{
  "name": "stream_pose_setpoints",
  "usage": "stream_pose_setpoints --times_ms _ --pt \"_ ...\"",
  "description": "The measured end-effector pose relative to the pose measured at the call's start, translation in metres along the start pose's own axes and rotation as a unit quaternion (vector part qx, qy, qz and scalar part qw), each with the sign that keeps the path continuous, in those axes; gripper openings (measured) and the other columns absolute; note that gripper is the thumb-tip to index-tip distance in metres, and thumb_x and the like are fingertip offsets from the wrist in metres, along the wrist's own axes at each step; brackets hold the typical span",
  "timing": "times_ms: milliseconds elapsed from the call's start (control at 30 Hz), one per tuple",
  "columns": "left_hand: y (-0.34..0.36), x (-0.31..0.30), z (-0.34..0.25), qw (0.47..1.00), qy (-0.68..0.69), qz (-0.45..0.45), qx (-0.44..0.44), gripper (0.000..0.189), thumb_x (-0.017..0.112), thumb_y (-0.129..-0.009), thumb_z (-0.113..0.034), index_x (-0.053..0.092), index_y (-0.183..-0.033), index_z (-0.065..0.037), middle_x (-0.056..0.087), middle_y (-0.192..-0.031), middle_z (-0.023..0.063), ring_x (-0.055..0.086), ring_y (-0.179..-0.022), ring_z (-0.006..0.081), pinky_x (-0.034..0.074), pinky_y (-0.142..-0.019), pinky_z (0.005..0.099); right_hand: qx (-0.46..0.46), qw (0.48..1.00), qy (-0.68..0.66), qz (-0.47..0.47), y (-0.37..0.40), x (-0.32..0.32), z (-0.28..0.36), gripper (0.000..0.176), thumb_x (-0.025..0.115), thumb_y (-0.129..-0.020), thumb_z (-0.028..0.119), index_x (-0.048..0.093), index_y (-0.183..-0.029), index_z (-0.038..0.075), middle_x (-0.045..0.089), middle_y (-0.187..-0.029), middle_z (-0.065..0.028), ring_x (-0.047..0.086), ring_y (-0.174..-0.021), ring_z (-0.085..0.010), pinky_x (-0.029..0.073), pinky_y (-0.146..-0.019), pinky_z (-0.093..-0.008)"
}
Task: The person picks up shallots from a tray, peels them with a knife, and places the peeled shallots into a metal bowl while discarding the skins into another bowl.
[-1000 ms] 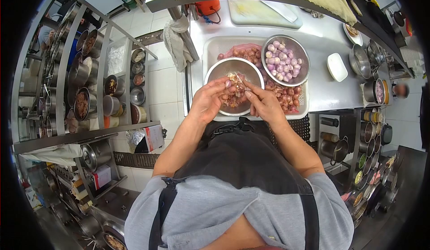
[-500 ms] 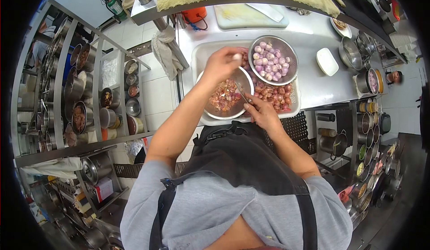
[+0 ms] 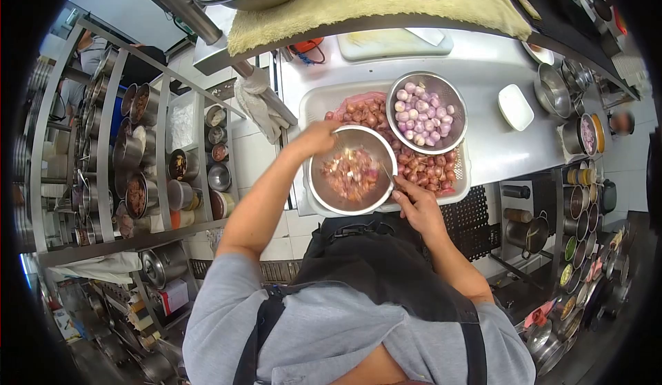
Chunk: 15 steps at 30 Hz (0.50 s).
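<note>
My left hand (image 3: 319, 139) is closed on the upper left rim of a metal bowl (image 3: 322, 186). Shallot peelings (image 3: 350, 173) inside the bowl look smeared by motion. At the bowl's right side my right hand (image 3: 418, 204) grips a small knife (image 3: 388, 173), its blade over the rim. The bowl overlaps a large white basket (image 3: 314, 99) of unpeeled shallots (image 3: 422, 172). Up and to the right, a perforated metal colander (image 3: 460, 113) of peeled shallots (image 3: 422, 114) rests over the basket.
A white dish (image 3: 516, 107) and a metal bowl (image 3: 553, 88) stand to the right on the steel table (image 3: 483, 152). Behind are a cutting board (image 3: 386, 44) and an overhead shelf edge (image 3: 393, 25). A rack of pots (image 3: 141, 195) stands at left, and a cloth (image 3: 261, 106) hangs from a post.
My left hand has moved from above the bowl to its rim and closed on it. The peelings have shifted inside the bowl. My right hand still holds the knife. The camera view has shifted slightly.
</note>
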<state>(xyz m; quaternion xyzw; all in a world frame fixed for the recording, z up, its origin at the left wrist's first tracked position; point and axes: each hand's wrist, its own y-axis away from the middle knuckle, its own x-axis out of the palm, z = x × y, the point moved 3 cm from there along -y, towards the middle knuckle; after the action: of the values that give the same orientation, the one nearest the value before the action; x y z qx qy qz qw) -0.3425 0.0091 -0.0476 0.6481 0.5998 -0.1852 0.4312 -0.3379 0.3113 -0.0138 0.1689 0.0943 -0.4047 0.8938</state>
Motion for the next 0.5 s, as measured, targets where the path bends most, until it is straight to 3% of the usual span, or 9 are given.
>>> stream_pose_setpoints --times_ms 67,100,133,200,233,367,433,467,500 --pt "0.007 0.013 0.001 0.999 0.033 0.006 -0.015 0.043 0.057 -0.087 -0.026 0.058 -0.125 -0.006 0.060 -0.119 0.0228 0.057 -0.113 0.0367 0.043 -0.097 0.0402 0.003 0.999 0.036 0.019 -0.004 -0.001 0.009 0.037 0.062 -0.090 0.019 0.060 -0.121 -0.002 0.067 -0.097 -0.0209 0.063 -0.060 -0.0226 0.051 -0.062 -0.0325" --pt "0.008 0.019 0.003 0.997 0.066 0.011 -0.027 0.044 0.057 -0.087 -0.027 0.057 -0.126 -0.006 0.059 -0.120 0.0243 0.056 -0.113 0.0375 0.043 -0.098 0.0407 0.005 0.999 0.035 0.024 -0.008 -0.001 0.008 0.037 0.062 -0.090 0.019 0.060 -0.121 -0.002 0.067 -0.097 -0.0209 0.063 -0.060 -0.0226 0.051 -0.062 -0.0325" --pt "0.008 0.025 0.005 0.996 0.082 -0.028 -0.019 0.045 0.056 -0.088 -0.029 0.056 -0.126 -0.005 0.058 -0.121 0.0264 0.055 -0.114 0.0390 0.042 -0.098 0.0406 -0.013 0.998 0.057 0.029 -0.010 -0.001 0.008 0.037 0.063 -0.090 0.019 0.060 -0.120 -0.002 0.067 -0.098 -0.0221 0.065 -0.067 -0.0267 0.051 -0.066 -0.0344" --pt "0.002 0.023 0.005 0.998 0.043 0.012 -0.039 0.045 0.057 -0.088 -0.029 0.057 -0.125 -0.005 0.060 -0.118 0.0260 0.057 -0.112 0.0387 0.043 -0.097 0.0407 -0.023 0.995 0.082 0.047 -0.016 -0.004 0.013 0.038 0.063 -0.089 0.019 0.060 -0.120 -0.002 0.066 -0.098 -0.0243 0.067 -0.084 -0.0346 0.051 -0.077 -0.0385" --pt "0.000 0.017 0.003 0.997 0.002 0.053 -0.052 0.044 0.057 -0.088 -0.029 0.058 -0.124 -0.004 0.061 -0.115 0.0257 0.058 -0.110 0.0385 0.044 -0.095 0.0408 -0.021 0.995 0.082 0.052 -0.019 -0.006 0.016 0.038 0.063 -0.089 0.019 0.060 -0.120 -0.002 0.066 -0.098 -0.0243 0.067 -0.084 -0.0346 0.051 -0.077 -0.0385" --pt "-0.015 -0.011 -0.001 0.998 0.006 0.047 -0.052 0.042 0.057 -0.087 -0.030 0.062 -0.119 -0.004 0.065 -0.108 0.0235 0.062 -0.103 0.0373 0.047 -0.092 0.0411 -0.029 0.986 0.134 0.099 -0.024 -0.008 0.023 0.035 0.061 -0.089 0.016 0.060 -0.120 -0.001 0.068 -0.094 -0.0223 0.068 -0.076 -0.0294 0.052 -0.070 -0.0373" --pt "-0.024 -0.025 0.005 0.991 0.041 -0.109 -0.060 0.040 0.057 -0.086 -0.030 0.064 -0.115 -0.004 0.067 -0.103 0.0215 0.064 -0.098 0.0365 0.049 -0.088 0.0415 0.055 0.990 0.071 0.113 -0.023 -0.004 0.004 0.035 0.062 -0.089 0.015 0.060 -0.120 0.000 0.068 -0.087 -0.0187 0.066 -0.065 -0.0214 0.051 -0.060 -0.0341" --pt "-0.033 -0.023 0.011 0.991 0.058 -0.103 -0.056 0.035 0.055 -0.086 -0.027 0.066 -0.113 -0.007 0.066 -0.103 0.0209 0.063 -0.096 0.0365 0.049 -0.087 0.0413 0.063 0.991 0.046 0.105 -0.023 0.000 -0.005 0.034 0.063 -0.088 0.014 0.061 -0.119 0.000 0.066 -0.079 -0.0131 0.060 -0.057 -0.0145 0.048 -0.054 -0.0304" --pt "-0.035 -0.025 0.007 0.991 0.061 -0.103 -0.055 0.035 0.055 -0.086 -0.027 0.066 -0.113 -0.007 0.066 -0.103 0.0209 0.063 -0.096 0.0365 0.049 -0.087 0.0413 0.064 0.991 0.049 0.105 -0.022 0.003 -0.011 0.034 0.063 -0.088 0.014 0.061 -0.119 0.000 0.066 -0.079 -0.0131 0.060 -0.057 -0.0145 0.048 -0.054 -0.0304"
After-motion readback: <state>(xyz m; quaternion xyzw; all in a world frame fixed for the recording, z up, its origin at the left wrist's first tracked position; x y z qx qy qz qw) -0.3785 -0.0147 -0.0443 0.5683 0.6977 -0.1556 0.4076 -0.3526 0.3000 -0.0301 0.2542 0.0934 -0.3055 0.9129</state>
